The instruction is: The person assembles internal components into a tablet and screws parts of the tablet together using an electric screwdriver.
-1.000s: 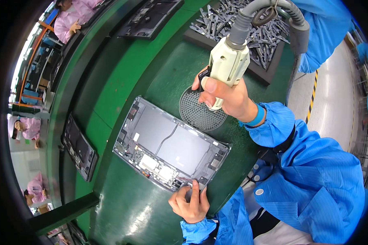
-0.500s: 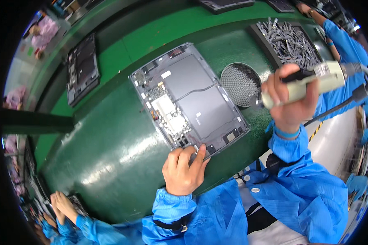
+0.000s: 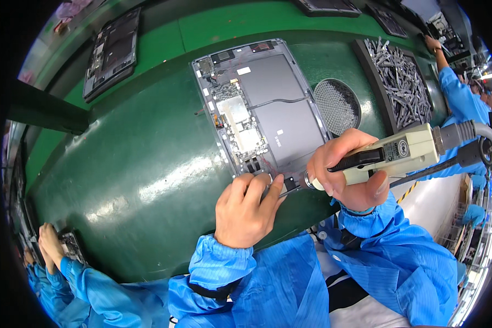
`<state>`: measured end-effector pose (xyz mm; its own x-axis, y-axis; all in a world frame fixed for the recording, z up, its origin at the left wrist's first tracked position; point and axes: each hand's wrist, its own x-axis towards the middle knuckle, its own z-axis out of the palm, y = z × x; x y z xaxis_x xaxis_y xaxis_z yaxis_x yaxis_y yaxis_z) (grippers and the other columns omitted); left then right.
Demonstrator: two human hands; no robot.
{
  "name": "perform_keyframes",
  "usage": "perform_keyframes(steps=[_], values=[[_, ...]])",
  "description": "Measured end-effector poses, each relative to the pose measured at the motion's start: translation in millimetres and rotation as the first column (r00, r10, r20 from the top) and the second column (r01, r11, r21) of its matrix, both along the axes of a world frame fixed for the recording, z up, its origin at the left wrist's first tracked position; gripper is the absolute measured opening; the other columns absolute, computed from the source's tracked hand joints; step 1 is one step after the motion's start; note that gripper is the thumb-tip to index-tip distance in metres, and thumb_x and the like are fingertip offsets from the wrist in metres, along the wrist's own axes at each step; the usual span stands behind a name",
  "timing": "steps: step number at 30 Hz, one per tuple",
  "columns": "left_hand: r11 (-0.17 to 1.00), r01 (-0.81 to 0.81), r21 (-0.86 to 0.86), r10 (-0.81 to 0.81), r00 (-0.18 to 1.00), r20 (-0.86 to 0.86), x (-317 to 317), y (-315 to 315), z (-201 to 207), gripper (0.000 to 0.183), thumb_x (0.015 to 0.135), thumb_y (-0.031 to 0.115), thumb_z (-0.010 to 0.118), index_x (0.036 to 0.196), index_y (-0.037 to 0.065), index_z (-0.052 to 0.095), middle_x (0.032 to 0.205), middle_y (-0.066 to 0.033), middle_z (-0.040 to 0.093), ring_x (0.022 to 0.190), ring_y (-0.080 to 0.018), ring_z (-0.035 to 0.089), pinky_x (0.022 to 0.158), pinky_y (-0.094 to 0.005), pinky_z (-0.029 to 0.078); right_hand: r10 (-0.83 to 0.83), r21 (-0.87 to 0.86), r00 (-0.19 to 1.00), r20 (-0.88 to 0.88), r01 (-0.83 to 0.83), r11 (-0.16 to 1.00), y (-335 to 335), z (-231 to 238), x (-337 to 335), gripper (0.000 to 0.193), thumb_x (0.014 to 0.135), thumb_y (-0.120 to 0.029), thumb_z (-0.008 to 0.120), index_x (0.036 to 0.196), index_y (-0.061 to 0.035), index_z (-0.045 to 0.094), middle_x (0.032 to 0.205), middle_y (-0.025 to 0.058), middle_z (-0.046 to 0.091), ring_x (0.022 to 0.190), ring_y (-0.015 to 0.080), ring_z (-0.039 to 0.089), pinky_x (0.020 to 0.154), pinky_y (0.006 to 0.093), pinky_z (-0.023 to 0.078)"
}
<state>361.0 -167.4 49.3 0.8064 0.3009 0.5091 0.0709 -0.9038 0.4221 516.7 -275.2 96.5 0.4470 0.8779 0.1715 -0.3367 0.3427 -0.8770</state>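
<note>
An opened tablet-like device lies on the green work surface, its large grey battery and a strip of circuit board exposed. My left hand is closed at its near edge, with bunched fingertips pressed on that edge; whatever lies under them is hidden. My right hand grips a cream electric screwdriver with a black lever, tilted nearly flat. Its thin bit reaches left to the device's near corner, close beside my left fingertips. Whether the bit sits in a screw I cannot tell.
Beyond my right hand stand a round dimpled dish and a dark tray heaped with dark strips. The screwdriver cable runs off right. More opened devices lie on the far green strip. A co-worker's hands work at left; another person's arm is at right.
My right hand has brought the screwdriver from beside the round dish down and left to the device's near edge. My left hand stays at that edge. The whole view has shifted slightly.
</note>
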Motion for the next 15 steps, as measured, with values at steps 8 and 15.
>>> perform_keyframes(steps=[8, 15], values=[[1.0, 0.005, -0.007, -0.005, 1.0, 0.022, -0.7, 0.5, -3.3, 0.043, 0.056, 0.012, 0.076, 0.098, 0.008, 0.07, 0.091, -0.0037, 0.056, 0.081, -0.0229, 0.052, 0.06, -0.0325, 0.049, 0.02, 0.004, 0.987, 0.162, -0.021, 1.0, 3.9, 6.4, -0.6, 0.062, 0.082, -0.06, 0.06, 0.097, -0.0001, 0.052, 0.056, 0.0008, 0.052, 0.05, 0.0131, 0.05, 0.059, 0.0319, 0.041], [1.0, 0.022, 0.002, -0.022, 1.0, 0.0, -2.4, 2.2, -2.7, 0.035, 0.064, 0.016, 0.073, 0.097, 0.005, 0.068, 0.092, -0.0025, 0.055, 0.084, -0.0199, 0.053, 0.064, -0.0302, 0.048, 0.073, 0.039, 0.874, 0.481, -0.105, 0.994, 8.3, -2.8, 4.0, 0.055, 0.081, -0.053, 0.066, 0.082, 0.0003, 0.056, 0.053, 0.0035, 0.054, 0.048, 0.0151, 0.054, 0.053, 0.0312, 0.048]])
